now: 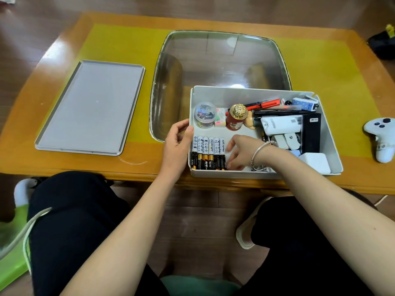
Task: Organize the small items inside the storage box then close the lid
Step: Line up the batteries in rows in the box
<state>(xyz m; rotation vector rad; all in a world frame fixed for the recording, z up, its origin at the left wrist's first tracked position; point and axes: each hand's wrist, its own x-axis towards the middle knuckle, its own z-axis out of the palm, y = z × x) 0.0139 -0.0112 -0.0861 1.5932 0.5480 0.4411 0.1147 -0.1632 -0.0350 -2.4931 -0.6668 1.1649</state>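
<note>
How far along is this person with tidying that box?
Partly done. The batteries already lie in two neat rows at the box's near left corner. The right hand is nudging the row ends while the left hand steadies the wall. The pens, white gadgets and black case on the right are jumbled. The lid lies on the table to the left, not yet on.
</note>
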